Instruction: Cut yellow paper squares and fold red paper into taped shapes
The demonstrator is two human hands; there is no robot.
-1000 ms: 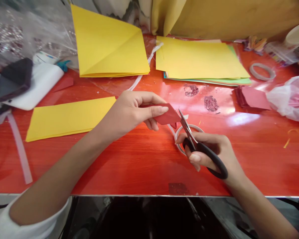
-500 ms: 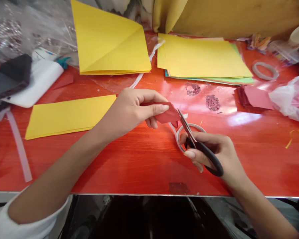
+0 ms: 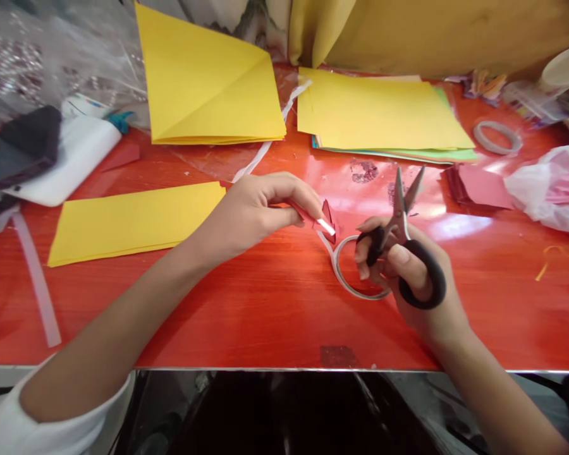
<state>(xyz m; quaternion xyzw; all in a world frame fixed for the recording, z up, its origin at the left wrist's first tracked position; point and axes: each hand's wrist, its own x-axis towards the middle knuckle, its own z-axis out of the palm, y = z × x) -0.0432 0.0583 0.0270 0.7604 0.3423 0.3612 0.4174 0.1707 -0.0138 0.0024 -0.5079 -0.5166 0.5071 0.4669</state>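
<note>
My left hand (image 3: 275,205) is closed around a small piece of red paper (image 3: 329,212), most of it hidden by the fingers. Its dark red edge shows past the fingertips, with a short white strip (image 3: 326,226) across it. In my right hand (image 3: 420,284) is a pair of scissors (image 3: 399,218) with black handles, blades spread and pointing up, away from the paper. Below the scissors is a roll of white tape (image 3: 355,292), partly hidden behind the right fingers; its loose end runs up towards the red paper.
Yellow sheets (image 3: 213,82) lie at the back left, beside a stack of coloured paper (image 3: 384,114). Folded yellow paper (image 3: 137,221) lies under my left forearm. Red paper pieces (image 3: 483,185), a white plastic bag (image 3: 550,183) and another tape roll (image 3: 497,136) are at right.
The scissors have moved right and up off the red paper, and their blades have turned upward and spread. The red paper has tilted, so less of it shows.
</note>
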